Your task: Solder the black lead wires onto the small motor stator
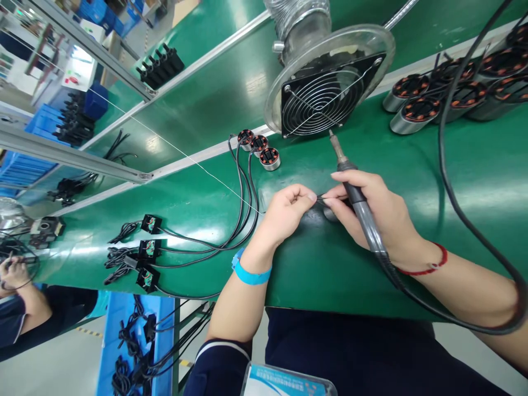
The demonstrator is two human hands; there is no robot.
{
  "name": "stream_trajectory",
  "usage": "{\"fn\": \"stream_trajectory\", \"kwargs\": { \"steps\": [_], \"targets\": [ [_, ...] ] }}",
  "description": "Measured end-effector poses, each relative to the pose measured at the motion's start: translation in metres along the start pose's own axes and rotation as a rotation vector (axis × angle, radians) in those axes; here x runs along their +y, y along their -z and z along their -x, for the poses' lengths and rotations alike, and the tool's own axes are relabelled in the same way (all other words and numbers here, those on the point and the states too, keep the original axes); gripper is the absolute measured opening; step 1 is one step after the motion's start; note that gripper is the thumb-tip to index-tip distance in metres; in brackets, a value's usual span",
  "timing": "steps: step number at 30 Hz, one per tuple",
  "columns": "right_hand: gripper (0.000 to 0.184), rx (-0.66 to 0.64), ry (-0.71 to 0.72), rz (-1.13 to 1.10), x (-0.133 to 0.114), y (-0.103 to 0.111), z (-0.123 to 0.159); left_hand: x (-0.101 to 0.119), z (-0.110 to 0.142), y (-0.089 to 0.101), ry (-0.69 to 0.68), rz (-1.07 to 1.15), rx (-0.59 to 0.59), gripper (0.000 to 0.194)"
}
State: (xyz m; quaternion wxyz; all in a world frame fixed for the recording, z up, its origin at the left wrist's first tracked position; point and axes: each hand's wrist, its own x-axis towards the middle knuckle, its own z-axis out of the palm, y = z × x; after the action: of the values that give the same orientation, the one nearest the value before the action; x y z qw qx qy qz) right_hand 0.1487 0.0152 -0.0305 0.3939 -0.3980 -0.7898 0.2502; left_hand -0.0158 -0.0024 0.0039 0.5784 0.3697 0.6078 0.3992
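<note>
My right hand (381, 212) is wrapped round a soldering iron (365, 217), whose tip points up and away toward the fan grille. Thumb and a fingertip of that same hand also pinch at a thin dark wire (320, 198). On the other side, my left hand (289, 212) is closed in a pinch on the wire, so the fingertips of both hands nearly meet. Whatever else the fingers may cover is hidden. Beyond the left hand stand a few small motor stators (270, 158) in metal rings, with black cables (243, 192) running left from them.
A round fume hood with a fan grille (319, 104) stands ahead. Larger stators (416, 113) cluster at the right. Open black boxes with circuit boards (149, 248) lie left on the green bench (198, 192). The iron's cord (445, 148) loops at right. A blue bin (109, 352) holds cables; a co-worker's hand (16, 272) is far left.
</note>
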Motion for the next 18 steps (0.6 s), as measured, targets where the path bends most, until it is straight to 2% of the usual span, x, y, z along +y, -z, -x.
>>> {"fn": "stream_trajectory", "kwargs": {
  "steps": [4, 7, 9, 11, 14, 16, 18],
  "targets": [
    [0.039, 0.025, 0.082, 0.062, 0.004, 0.000, -0.001, 0.001, 0.000, -0.001, 0.017, -0.001, 0.029, 0.017],
    [0.040, -0.008, 0.155, 0.096, 0.006, 0.001, -0.003, 0.003, 0.001, -0.001, 0.024, 0.016, 0.030, 0.017],
    [0.033, -0.034, 0.146, 0.099, 0.005, 0.002, -0.003, 0.004, 0.002, -0.002, 0.022, 0.031, 0.020, 0.016],
    [0.029, -0.036, 0.074, 0.114, 0.002, 0.002, -0.004, 0.003, 0.002, -0.002, 0.025, 0.025, -0.005, 0.015],
    [0.028, 0.010, -0.013, 0.132, -0.002, -0.002, -0.004, -0.003, 0.001, -0.004, 0.065, -0.022, -0.086, 0.015],
    [0.029, 0.054, 0.003, 0.120, -0.002, -0.004, -0.004, -0.007, 0.000, -0.006, 0.068, -0.067, -0.116, 0.014],
    [0.030, 0.064, 0.057, 0.107, -0.001, -0.005, -0.006, -0.008, -0.002, -0.005, 0.001, -0.142, -0.071, 0.014]
  ]
}}
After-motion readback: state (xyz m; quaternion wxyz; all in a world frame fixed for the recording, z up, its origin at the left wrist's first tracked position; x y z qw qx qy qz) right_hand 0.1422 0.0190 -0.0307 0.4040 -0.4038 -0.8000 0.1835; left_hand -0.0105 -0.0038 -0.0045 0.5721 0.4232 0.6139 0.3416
